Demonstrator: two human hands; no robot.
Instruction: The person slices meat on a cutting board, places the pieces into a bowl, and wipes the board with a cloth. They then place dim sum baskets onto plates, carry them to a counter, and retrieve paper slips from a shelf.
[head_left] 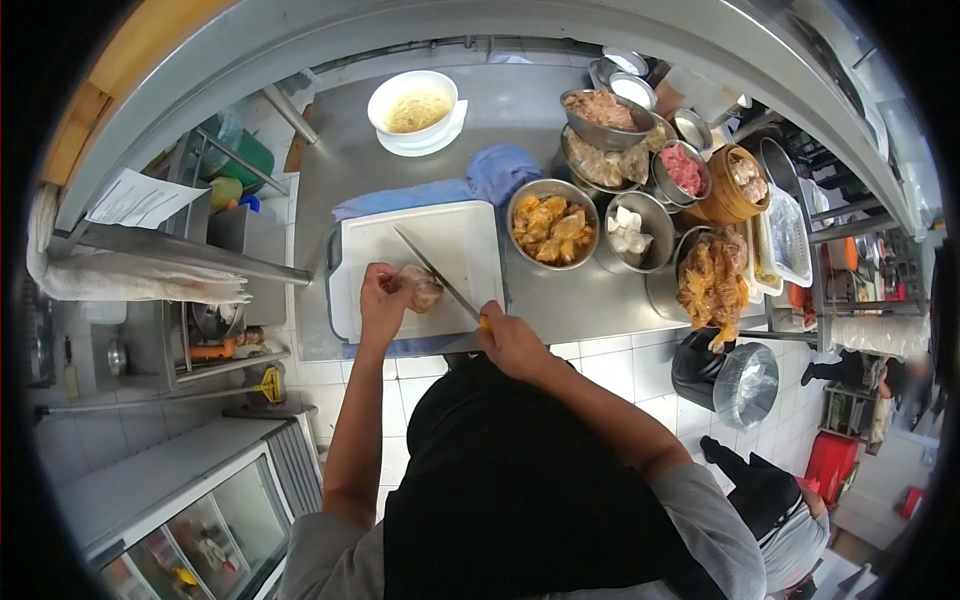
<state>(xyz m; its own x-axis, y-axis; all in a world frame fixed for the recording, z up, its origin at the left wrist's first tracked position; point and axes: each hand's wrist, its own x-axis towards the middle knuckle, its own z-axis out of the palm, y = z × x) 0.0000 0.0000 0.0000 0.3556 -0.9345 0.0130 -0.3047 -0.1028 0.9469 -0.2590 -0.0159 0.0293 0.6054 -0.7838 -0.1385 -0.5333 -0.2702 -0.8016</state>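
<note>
Steel counter, white board: our left hand, eight o'clock, clamps meat between fingers; right hand, four o'clock, closes fingers round knife.

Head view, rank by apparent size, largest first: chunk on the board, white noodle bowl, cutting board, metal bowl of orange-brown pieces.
1. Cutting board
2. White noodle bowl and metal bowl: too alike to rank
3. Chunk

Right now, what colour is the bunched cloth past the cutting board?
Blue. The cloth shows best in the head view, past the board's far right corner.
</note>
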